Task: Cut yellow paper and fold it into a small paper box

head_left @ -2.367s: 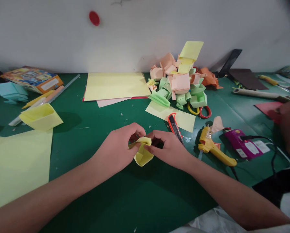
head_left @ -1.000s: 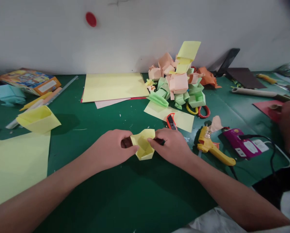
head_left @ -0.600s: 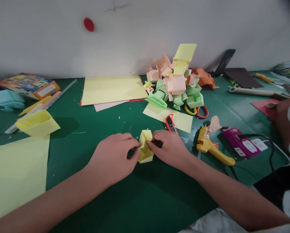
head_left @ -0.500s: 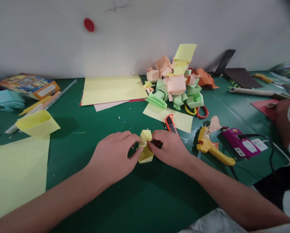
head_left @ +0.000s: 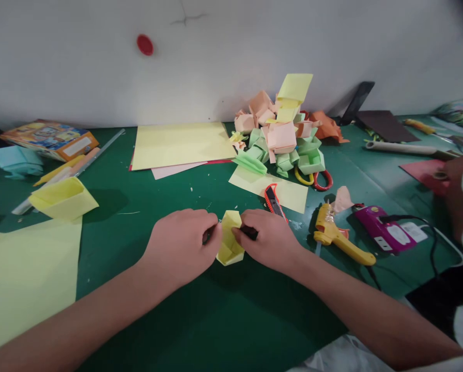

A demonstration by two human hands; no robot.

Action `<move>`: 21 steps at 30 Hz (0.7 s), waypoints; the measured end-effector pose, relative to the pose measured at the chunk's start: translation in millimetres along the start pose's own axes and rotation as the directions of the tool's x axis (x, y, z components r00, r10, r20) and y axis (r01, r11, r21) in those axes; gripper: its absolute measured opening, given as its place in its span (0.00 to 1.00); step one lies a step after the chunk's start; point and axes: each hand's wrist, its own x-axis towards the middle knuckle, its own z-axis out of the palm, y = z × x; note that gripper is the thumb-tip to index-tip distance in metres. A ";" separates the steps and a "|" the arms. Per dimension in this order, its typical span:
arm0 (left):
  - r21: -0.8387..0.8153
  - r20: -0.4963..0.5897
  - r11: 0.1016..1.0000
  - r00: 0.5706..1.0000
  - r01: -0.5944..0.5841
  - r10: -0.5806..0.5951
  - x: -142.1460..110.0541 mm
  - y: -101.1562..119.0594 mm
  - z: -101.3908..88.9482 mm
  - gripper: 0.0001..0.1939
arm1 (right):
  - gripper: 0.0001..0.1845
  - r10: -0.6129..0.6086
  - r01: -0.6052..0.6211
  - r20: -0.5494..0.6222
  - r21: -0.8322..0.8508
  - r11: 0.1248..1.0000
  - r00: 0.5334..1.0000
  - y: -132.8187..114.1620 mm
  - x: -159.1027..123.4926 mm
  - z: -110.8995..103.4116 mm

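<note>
Between my two hands, over the green table [head_left: 169, 330], is a small folded yellow paper box [head_left: 231, 243], its open side towards me. My left hand [head_left: 183, 240] pinches its left edge between thumb and curled fingers. On the other side my right hand [head_left: 268, 237] grips the right wall, thumb and finger pressed on the paper. Parts of both side walls are hidden by my fingers. A red and black box cutter [head_left: 274, 201] lies just beyond my right hand. To the right of that hand rests a yellow hot glue gun [head_left: 338, 235].
Folded pink and green paper pieces [head_left: 281, 137] are heaped at the back, with scissors [head_left: 322, 181] under them. Yellow sheets [head_left: 181, 147] lie by the wall. Another yellow paper box [head_left: 64, 199] stands left. A purple power adapter [head_left: 386, 230] with cables sits right, near a person's arm [head_left: 462, 201].
The yellow paper box has opened out: its top, bent inward between my fingers before, now stands straighter. My left thumb has drawn in along its left edge. The view has shifted slightly.
</note>
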 end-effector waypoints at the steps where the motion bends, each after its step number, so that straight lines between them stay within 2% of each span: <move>1: -0.024 0.007 0.999 1.000 0.021 -0.021 0.8 -1.4 0.3 0.18 | 0.19 -0.007 0.007 -0.001 -0.001 1.000 1.000 -0.2 -0.1 0.0; 5: -0.033 -0.017 0.999 0.999 0.034 -0.034 3.0 -3.4 2.6 0.20 | 0.18 -0.022 0.022 0.004 -0.012 1.000 1.000 -1.4 -0.3 1.0; 10: 0.040 -0.083 0.997 0.994 -0.069 0.072 3.6 -2.4 4.2 0.21 | 0.16 -0.024 0.024 0.008 -0.027 0.999 1.000 -2.4 -1.2 2.1; 12: 0.025 -0.059 0.997 0.996 -0.070 0.071 4.0 -2.5 3.2 0.21 | 0.17 -0.021 0.022 0.020 -0.025 0.999 1.000 -2.6 -1.4 1.5; 17: -0.150 0.062 0.984 0.995 0.092 -0.083 4.3 -0.5 -0.5 0.22 | 0.19 0.009 -0.008 0.034 -0.034 0.999 0.999 -1.5 -0.5 0.0; 21: -0.251 0.105 0.966 0.994 0.064 -0.039 0.9 1.8 -1.1 0.17 | 0.18 0.035 -0.034 0.030 -0.032 0.999 0.999 1.4 0.8 -1.2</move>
